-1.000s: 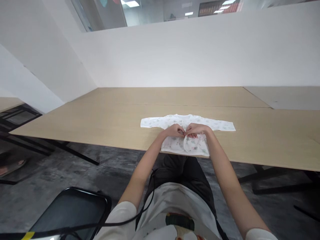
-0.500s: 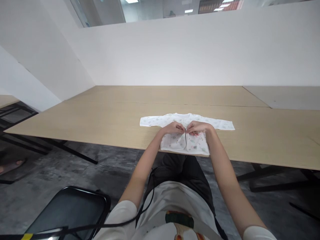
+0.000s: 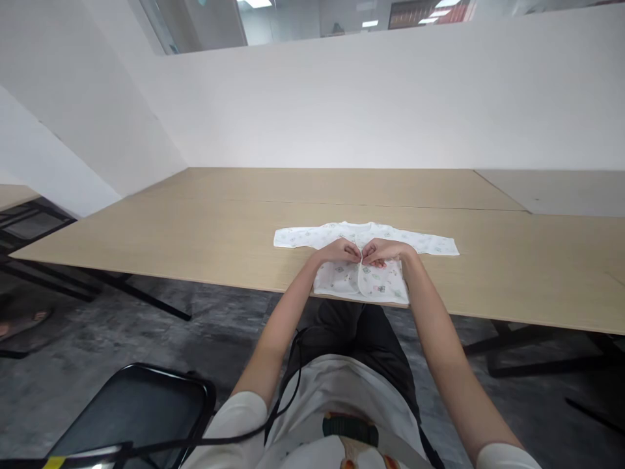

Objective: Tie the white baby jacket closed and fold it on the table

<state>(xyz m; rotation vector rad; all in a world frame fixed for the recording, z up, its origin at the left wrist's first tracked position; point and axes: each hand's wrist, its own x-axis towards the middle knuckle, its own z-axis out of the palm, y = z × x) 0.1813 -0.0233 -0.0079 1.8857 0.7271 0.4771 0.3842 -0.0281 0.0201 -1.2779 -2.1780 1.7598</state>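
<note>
A small white long-sleeved baby shirt [image 3: 336, 280] with a light print lies on the table, its sleeves spread out to both sides and its lower hem at the near table edge. My left hand [image 3: 343, 250] pinches the left side of the front opening at mid-chest. Opposite it, my right hand [image 3: 381, 251] pinches the right front edge, fingers curled. The fingertips of both hands nearly meet at the middle, and they hide whatever fastener may be there. Below them the two front panels overlap along a curved edge.
The wooden table [image 3: 195, 228] runs wide to both sides, against a white wall [image 3: 342, 111]. A black chair [image 3: 137, 410] stands at the lower left, and a black cable [image 3: 234, 438] crosses near my left arm. Part of another person's foot [image 3: 29, 322] shows at far left.
The gap between the shirt's two front panels has closed, and the edges now overlap below my fingers. Both hands stay at nearly the same spot.
</note>
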